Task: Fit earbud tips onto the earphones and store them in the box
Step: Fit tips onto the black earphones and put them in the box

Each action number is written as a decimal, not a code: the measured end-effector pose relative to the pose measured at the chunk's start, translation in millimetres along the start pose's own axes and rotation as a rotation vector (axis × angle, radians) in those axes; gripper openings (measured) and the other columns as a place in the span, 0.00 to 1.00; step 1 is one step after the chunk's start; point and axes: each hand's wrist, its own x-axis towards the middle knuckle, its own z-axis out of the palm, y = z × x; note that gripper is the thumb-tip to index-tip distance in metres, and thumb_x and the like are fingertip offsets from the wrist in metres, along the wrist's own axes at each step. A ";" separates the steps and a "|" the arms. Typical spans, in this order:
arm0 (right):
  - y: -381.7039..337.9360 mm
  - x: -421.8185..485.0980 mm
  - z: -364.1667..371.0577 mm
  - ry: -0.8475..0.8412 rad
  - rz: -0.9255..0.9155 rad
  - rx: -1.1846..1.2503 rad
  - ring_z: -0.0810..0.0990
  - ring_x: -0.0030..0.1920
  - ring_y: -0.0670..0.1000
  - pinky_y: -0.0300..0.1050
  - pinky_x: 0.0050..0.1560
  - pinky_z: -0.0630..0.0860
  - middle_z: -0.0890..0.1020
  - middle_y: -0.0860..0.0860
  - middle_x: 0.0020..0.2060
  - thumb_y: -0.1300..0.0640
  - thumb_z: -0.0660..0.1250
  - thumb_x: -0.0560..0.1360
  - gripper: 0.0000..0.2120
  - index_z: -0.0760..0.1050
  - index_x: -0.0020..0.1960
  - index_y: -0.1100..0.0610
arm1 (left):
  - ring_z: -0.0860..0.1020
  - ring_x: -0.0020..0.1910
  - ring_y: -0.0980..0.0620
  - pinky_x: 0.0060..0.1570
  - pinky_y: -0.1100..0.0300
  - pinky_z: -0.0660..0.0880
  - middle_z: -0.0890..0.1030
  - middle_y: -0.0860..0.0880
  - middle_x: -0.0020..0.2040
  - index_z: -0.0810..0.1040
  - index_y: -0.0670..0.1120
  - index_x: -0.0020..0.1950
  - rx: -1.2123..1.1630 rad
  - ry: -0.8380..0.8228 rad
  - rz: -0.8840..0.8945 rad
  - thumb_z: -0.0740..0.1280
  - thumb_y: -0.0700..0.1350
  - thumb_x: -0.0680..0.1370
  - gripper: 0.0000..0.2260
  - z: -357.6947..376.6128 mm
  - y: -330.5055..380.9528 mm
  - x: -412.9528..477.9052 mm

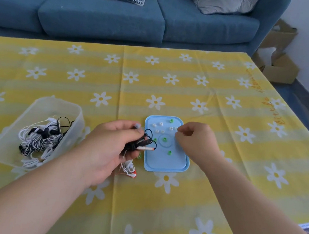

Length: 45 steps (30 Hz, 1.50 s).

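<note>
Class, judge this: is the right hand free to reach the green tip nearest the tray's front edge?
Probably yes: the right hand hovers beside the tray, and that green tip lies uncovered, nothing between.

Both forearms reach forward; the left hand (111,146) grips black earphones (146,141), the right hand (195,142) has fingers curled downward.

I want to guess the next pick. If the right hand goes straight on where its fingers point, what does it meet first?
Most likely the white tips on the blue tray, just ahead of the right hand. How high it is above them is unclear.
</note>
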 end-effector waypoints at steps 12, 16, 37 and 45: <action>-23.9 -3.8 9.7 0.029 -0.030 0.042 0.81 0.35 0.51 0.40 0.33 0.75 0.85 0.49 0.36 0.59 0.69 0.74 0.05 0.83 0.43 0.53 | 0.87 0.47 0.45 0.45 0.56 0.80 0.88 0.41 0.49 0.82 0.45 0.59 -0.006 -0.028 0.114 0.74 0.34 0.75 0.15 -20.7 10.1 -8.1; -58.2 -31.4 3.6 -0.127 -0.037 0.455 0.85 0.36 0.52 0.45 0.44 0.83 0.88 0.54 0.38 0.63 0.74 0.74 0.05 0.84 0.49 0.56 | 0.87 0.50 0.44 0.57 0.50 0.79 0.88 0.42 0.47 0.82 0.47 0.59 0.009 -0.037 0.155 0.74 0.34 0.75 0.15 -26.1 12.2 -13.0; -72.8 -61.5 6.9 -0.324 -0.101 0.582 0.80 0.37 0.53 0.43 0.40 0.78 0.83 0.57 0.36 0.67 0.69 0.76 0.09 0.86 0.46 0.58 | 0.85 0.41 0.50 0.49 0.56 0.79 0.87 0.45 0.42 0.84 0.53 0.60 0.225 -0.027 0.304 0.73 0.39 0.78 0.14 -23.4 5.5 -24.7; -70.3 -65.5 9.6 -0.287 -0.138 0.544 0.81 0.36 0.49 0.41 0.40 0.78 0.87 0.55 0.38 0.59 0.76 0.75 0.02 0.87 0.45 0.56 | 0.83 0.42 0.57 0.50 0.58 0.81 0.86 0.47 0.42 0.82 0.60 0.61 0.419 0.001 0.437 0.70 0.41 0.80 0.15 -17.3 0.2 -25.2</action>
